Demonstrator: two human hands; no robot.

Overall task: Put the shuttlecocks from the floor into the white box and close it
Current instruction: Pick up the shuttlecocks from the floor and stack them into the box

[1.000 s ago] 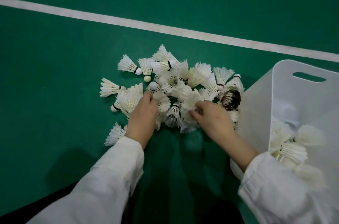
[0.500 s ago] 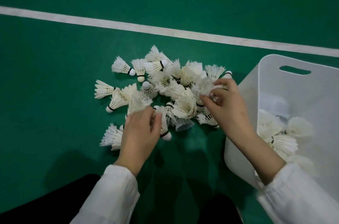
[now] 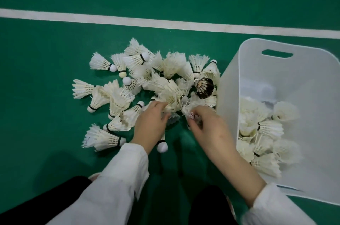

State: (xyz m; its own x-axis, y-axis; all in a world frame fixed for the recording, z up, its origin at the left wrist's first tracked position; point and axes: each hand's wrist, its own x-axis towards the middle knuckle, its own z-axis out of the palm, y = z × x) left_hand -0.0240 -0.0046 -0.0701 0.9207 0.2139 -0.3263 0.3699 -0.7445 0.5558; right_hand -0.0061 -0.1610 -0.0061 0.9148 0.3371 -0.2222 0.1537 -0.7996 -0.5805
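**Head view.** Loose shuttlecocks (image 3: 165, 70) lie heaped on the green floor (image 3: 46, 132), just left of the open white box (image 3: 312, 77), which already holds others. The left hand (image 3: 152, 123) lies fingers-forward on the heap's near edge, with a cork tip (image 3: 161, 148) protruding beneath the palm; whether it grips cannot be told. The right hand (image 3: 207, 127), fingers curled, pinches the feathers of a frayed shuttlecock (image 3: 189, 112) near the box wall. A white line (image 3: 128, 21) crosses the floor beyond.

Long white sleeves (image 3: 119, 178), loose cuffs (image 3: 135, 153); black trousers (image 3: 207, 204); left hand (image 3: 150, 123), right hand (image 3: 208, 126) bare
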